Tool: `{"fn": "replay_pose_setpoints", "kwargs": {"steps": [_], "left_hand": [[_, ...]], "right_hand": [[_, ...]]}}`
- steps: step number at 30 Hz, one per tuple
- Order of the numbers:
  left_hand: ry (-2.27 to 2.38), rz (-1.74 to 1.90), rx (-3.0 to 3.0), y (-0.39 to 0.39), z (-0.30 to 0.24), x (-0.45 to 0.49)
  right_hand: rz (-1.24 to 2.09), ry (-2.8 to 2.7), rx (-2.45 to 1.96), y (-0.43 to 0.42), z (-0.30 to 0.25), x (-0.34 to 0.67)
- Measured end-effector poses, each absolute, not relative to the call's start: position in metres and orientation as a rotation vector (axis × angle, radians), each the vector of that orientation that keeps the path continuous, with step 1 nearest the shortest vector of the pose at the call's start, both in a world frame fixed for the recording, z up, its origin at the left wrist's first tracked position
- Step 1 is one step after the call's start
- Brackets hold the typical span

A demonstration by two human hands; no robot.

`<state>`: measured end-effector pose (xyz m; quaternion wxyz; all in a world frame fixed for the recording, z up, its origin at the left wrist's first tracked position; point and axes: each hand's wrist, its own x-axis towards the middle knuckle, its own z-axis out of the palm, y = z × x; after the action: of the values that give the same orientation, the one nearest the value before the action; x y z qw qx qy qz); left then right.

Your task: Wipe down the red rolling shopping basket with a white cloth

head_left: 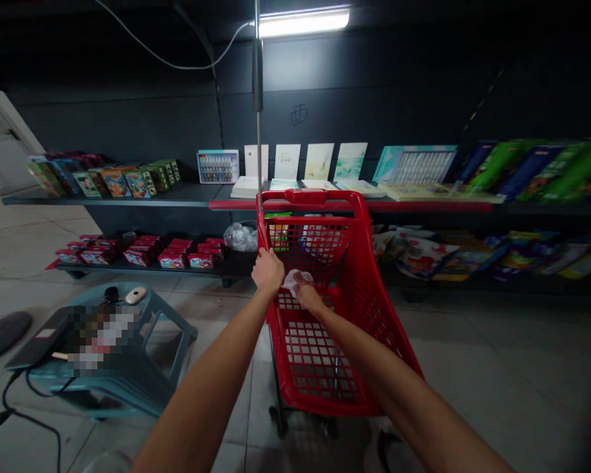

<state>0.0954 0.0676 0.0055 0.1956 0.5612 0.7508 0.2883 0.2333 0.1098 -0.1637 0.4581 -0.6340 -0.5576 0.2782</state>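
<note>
A red plastic shopping cart with a grid basket stands on the tiled floor in front of me. My left hand is closed around the cart's left rim, below the handle. Inside the basket, near its left wall, my right hand grips a crumpled white cloth. The cloth seems to touch the inner wall, though the hand partly hides it. A thin metal pole rises from the cart's left side by the handle.
On the left, a blue-grey plastic stool carries a dark laptop-like device, a white mouse and cables. Behind the cart, a dark shelf holds boxes, open books and pen sets. Below lie red packs and snack bags.
</note>
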Motion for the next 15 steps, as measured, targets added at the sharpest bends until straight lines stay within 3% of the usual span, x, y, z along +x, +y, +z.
{"fn": "replay_pose_setpoints", "kwargs": {"steps": [4, 9, 12, 15], "left_hand": [[2.096, 0.809, 1.568, 0.061, 0.008, 0.095], [2.101, 0.799, 1.561, 0.058, 0.01, 0.093], [2.11, 0.796, 1.554, 0.058, 0.01, 0.093], [2.114, 0.806, 1.552, 0.059, 0.009, 0.094]], "right_hand": [[0.715, -0.849, -1.546, 0.139, -0.112, 0.219], [0.645, -0.519, -1.387, 0.183, -0.01, 0.251], [0.31, -0.802, -1.413, 0.181, 0.029, 0.272], [-0.157, -1.438, -1.473, 0.162, 0.024, 0.28]]}}
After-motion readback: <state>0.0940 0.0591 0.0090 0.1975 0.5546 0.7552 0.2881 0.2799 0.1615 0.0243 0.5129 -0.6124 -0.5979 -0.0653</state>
